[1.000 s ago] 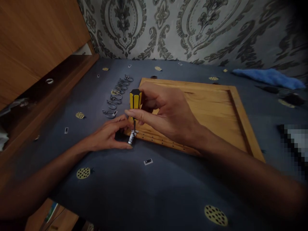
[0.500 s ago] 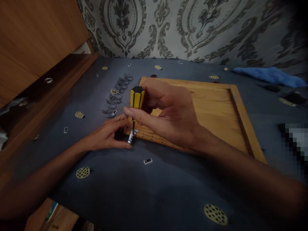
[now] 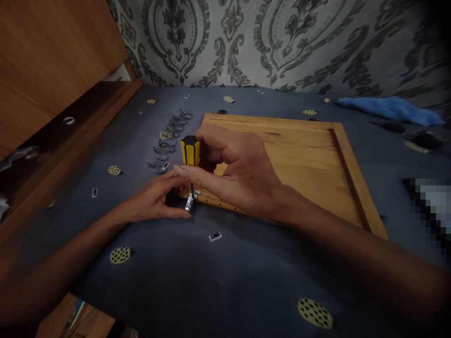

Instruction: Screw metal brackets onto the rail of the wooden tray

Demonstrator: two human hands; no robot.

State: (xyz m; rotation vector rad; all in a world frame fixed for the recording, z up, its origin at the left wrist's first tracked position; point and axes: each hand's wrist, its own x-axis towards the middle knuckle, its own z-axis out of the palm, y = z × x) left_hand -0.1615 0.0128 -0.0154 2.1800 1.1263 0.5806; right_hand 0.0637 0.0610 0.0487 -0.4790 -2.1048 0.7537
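My right hand (image 3: 239,169) is closed around a yellow-and-black screwdriver (image 3: 190,151), held nearly upright with the thumb along its near side. Its shaft goes down to a small silver metal hinge (image 3: 190,202) at the near-left corner of a framed wooden panel (image 3: 303,155). The hinge sticks out past the panel's near edge, where a row of dark holes runs. My left hand (image 3: 158,197) steadies this corner, thumb against the hinge's outer end and fingers curled by the panel. The screwdriver's tip is too small to make out.
Several metal pieces with curved loops (image 3: 167,141) lie in a row left of the panel. A blue cloth (image 3: 391,110) lies at the back right, near a dark object (image 3: 426,138). A wooden cabinet (image 3: 56,51) stands at the left, and patterned wallpaper (image 3: 239,42) rises behind.
The screwdriver's handle and my right hand have shifted a little left and down. My left hand stays at the hinge. The whole view has moved slightly.
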